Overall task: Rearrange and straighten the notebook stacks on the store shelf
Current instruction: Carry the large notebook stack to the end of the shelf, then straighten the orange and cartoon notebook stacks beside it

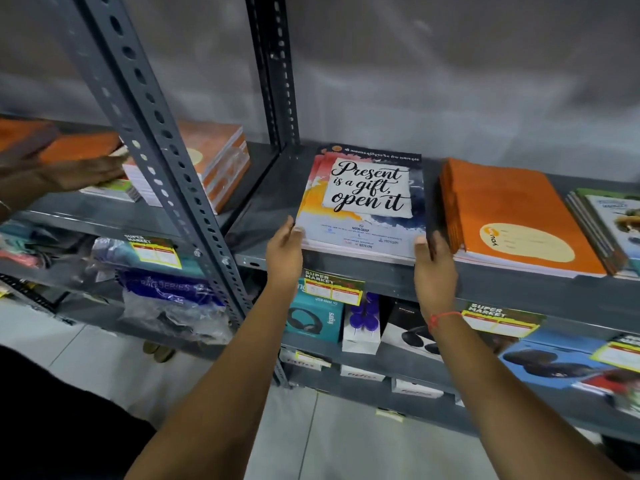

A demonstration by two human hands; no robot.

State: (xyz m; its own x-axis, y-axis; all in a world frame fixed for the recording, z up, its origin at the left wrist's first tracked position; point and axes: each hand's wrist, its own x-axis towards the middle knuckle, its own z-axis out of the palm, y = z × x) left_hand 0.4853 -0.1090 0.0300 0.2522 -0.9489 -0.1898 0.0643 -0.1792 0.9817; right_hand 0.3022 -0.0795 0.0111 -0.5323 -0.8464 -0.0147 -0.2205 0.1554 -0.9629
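Shelf (346, 261): grey slotted-angle steel, matte, crossing mid-frame.
Orange stack (512, 216): flat paper notebooks, cream oval label, right of centre; pale page edges show in front.
Printed stack (363, 202): glossy covers, script lettering, centre frame on the shelf, upper books slightly askew.
Side stack (613, 223): cut off at right edge, cover blurred.
Left hand (285, 249): open, fingers against printed stack's left front corner.
Right hand (434, 263): open, flat against its right front corner.
Third hand (83, 174): upper left, blurred.
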